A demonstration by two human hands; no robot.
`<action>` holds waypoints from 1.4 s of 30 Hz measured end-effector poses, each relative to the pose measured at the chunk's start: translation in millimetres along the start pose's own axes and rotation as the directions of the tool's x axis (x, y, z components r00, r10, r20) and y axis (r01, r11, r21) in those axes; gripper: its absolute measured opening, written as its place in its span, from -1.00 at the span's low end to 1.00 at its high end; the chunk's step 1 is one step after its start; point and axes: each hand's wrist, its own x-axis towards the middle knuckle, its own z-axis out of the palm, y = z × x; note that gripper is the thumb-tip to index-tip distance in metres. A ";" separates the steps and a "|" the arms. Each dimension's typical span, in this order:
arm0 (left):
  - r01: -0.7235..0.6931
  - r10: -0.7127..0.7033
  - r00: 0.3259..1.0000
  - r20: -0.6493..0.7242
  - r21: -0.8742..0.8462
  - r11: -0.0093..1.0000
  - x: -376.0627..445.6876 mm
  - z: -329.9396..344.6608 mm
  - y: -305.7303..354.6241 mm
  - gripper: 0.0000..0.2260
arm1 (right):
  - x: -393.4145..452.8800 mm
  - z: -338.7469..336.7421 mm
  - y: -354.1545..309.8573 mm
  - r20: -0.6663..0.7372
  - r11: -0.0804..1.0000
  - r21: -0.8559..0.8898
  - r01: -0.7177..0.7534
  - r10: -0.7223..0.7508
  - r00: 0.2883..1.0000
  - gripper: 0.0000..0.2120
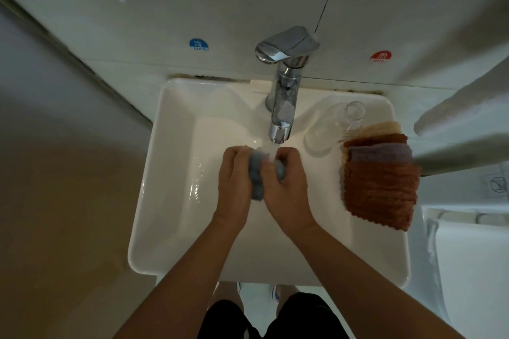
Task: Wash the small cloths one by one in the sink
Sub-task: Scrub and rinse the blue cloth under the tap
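Over the white sink point(154, 173), the left hand point(234, 173) and right hand point(286, 181) each close their grip around a bunched grey cloth point(256, 173) under the running tap point(283, 107), while folded brown and grey cloths point(381, 176) lie stacked on the sink's right rim beside a clear glass point(330, 126).

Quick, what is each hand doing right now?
Left hand: closed, gripping the grey cloth under the running tap.
Right hand: closed, gripping the same grey cloth.
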 end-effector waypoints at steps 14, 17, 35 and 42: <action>0.145 -0.145 0.989 0.007 -0.002 0.989 7.9 22.8 11.9 -0.75 | 20.3 1.6 -3.6 0.052 0.993 -0.113 -0.028 0.034 0.998 -0.68; 0.025 -0.042 0.988 0.147 0.120 0.992 -17.1 23.8 2.6 -0.67 | 44.6 -3.6 -8.4 -0.154 0.997 -0.008 -0.079 0.077 0.985 -0.82; -0.045 0.049 0.998 -0.045 0.074 0.996 8.9 18.6 21.0 -0.77 | -7.0 -1.4 -7.2 0.062 1.000 -0.004 -0.028 0.028 0.998 -0.65; 0.028 -0.044 0.986 0.158 0.101 0.994 -19.9 26.2 4.5 -0.82 | 31.4 -9.0 -9.3 -0.178 0.986 -0.026 -0.166 0.158 0.971 -0.75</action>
